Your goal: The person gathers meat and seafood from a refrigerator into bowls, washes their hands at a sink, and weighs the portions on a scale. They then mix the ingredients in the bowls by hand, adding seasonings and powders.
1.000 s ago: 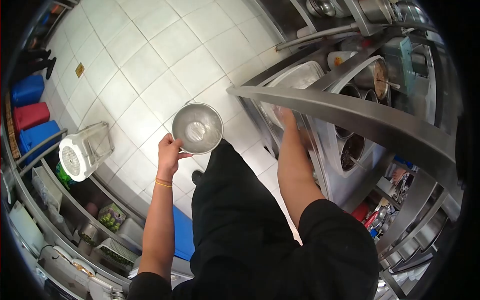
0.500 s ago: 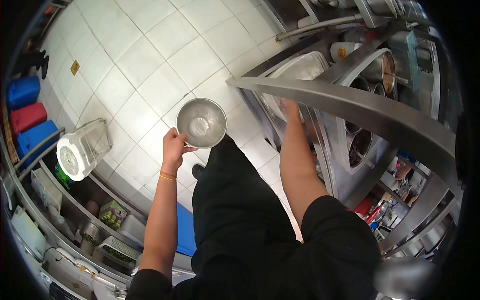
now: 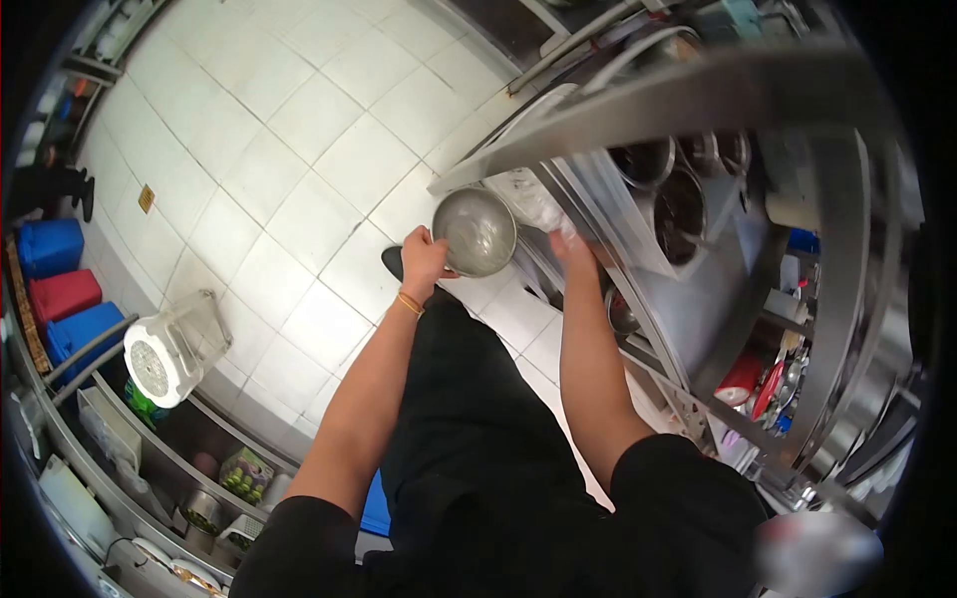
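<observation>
A round metal bowl (image 3: pixel 477 231) is held by its left rim in my left hand (image 3: pixel 426 261), above the tiled floor. Its inside looks wet and shiny, with nothing else that I can make out. Just right of the bowl, my right hand (image 3: pixel 571 249) is at a clear, crinkled plastic bag or film (image 3: pixel 530 197) by the counter edge. The fingers of that hand are blurred and partly covered, so their grip is unclear.
Metal pots (image 3: pixel 680 209) with dark contents stand in the counter at right, under a steel bar (image 3: pixel 698 95). A white-lidded clear container (image 3: pixel 164 359), blue bins (image 3: pixel 50 247) and a red bin (image 3: pixel 65 296) are at left. A person's dark shoe (image 3: pixel 88 194) shows at far left.
My left hand has carried the bowl to the right, close to the counter edge. My right hand has come back slightly toward me, and the plastic now shows beside the bowl.
</observation>
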